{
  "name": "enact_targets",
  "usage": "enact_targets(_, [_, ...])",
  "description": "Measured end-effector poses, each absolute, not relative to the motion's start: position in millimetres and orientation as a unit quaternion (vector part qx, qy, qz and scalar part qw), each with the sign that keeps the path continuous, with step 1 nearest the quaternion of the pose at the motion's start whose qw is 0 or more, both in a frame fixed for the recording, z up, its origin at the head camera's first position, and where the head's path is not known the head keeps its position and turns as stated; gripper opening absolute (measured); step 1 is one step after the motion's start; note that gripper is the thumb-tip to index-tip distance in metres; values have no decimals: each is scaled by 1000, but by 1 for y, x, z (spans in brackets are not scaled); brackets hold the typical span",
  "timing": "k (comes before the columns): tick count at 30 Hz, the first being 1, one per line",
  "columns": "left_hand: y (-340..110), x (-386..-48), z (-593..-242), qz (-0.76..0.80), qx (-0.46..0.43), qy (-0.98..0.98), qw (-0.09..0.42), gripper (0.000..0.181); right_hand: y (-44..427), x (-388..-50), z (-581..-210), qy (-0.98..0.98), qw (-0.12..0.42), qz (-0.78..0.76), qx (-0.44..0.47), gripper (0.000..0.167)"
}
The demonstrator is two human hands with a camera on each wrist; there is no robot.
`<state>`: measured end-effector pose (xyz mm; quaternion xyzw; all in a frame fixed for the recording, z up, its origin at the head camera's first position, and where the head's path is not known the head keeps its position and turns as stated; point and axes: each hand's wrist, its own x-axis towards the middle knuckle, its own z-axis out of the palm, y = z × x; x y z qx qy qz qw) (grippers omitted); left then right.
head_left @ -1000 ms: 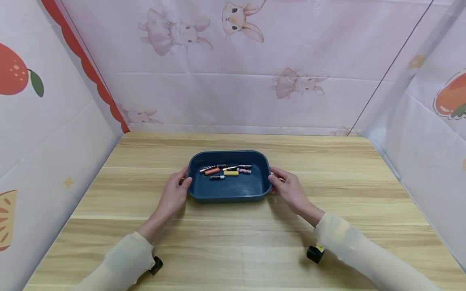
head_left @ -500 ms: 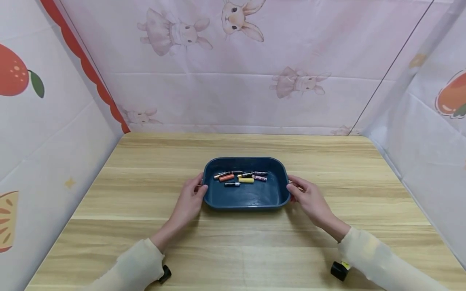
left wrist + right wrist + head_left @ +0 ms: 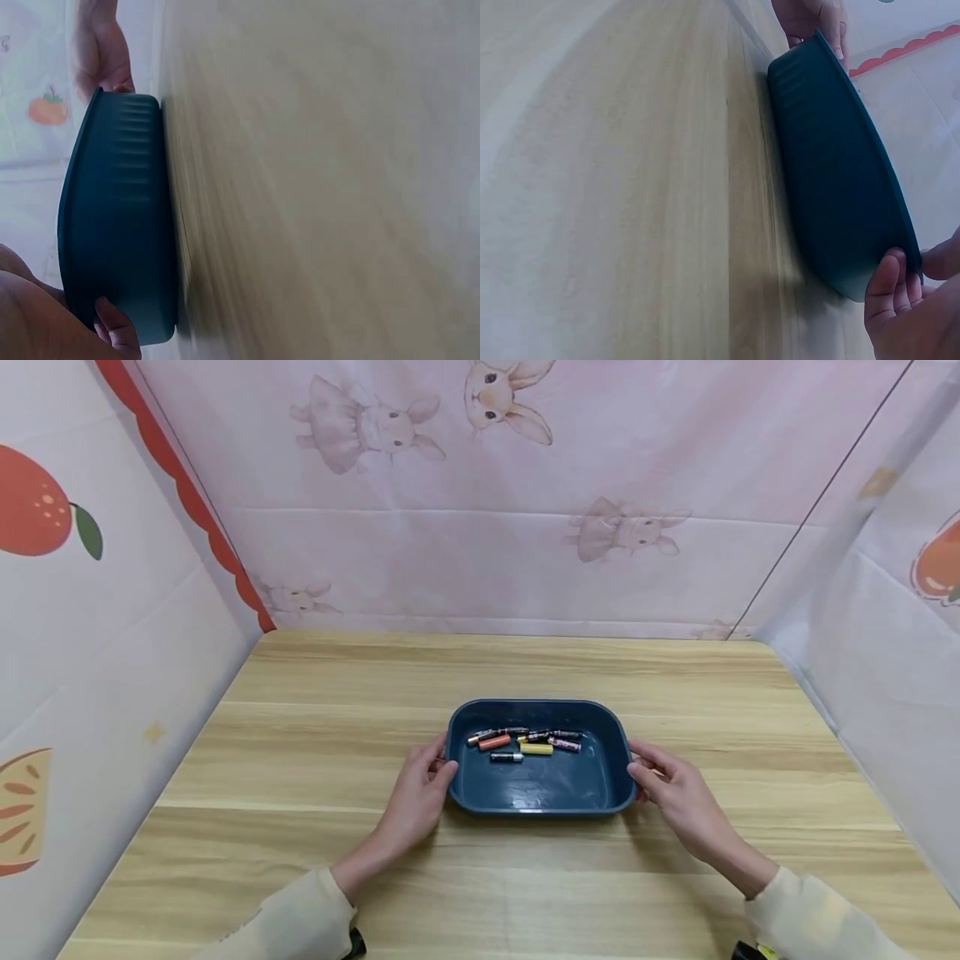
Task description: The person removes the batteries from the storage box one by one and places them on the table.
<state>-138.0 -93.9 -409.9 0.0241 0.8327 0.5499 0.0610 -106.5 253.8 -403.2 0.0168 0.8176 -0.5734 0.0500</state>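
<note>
A dark blue rounded rectangular plastic tray [image 3: 558, 789] sits low over the table, with its base at or very near the wood. Several batteries lie loosely inside towards its far side, among them an orange battery [image 3: 494, 742], a yellow battery [image 3: 536, 749] and a black-and-silver battery [image 3: 506, 757]. My left hand [image 3: 412, 797] grips the tray's left end, thumb at the rim and fingers against the outer wall. At the opposite end my right hand [image 3: 690, 810] holds the rim the same way. Both wrist views show the fingers curled under the rim; the batteries are hidden there.
The wood-grain table [image 3: 315, 693] stretches out on all sides of the tray. A rabbit-print cloth [image 3: 487, 568] hangs along the back edge, and fruit-print cloths rise at left and right. Black wrist devices show by both sleeves.
Both hands have carried the tray to the right and nearer to me across the table. The batteries have travelled with it, keeping about the same arrangement.
</note>
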Motion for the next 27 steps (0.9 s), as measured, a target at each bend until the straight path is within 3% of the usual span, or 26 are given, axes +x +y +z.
enact_targets(27, [-87,-128,-408,550,19,832,68,50,258,-95,-405,826,29,-563,26,48])
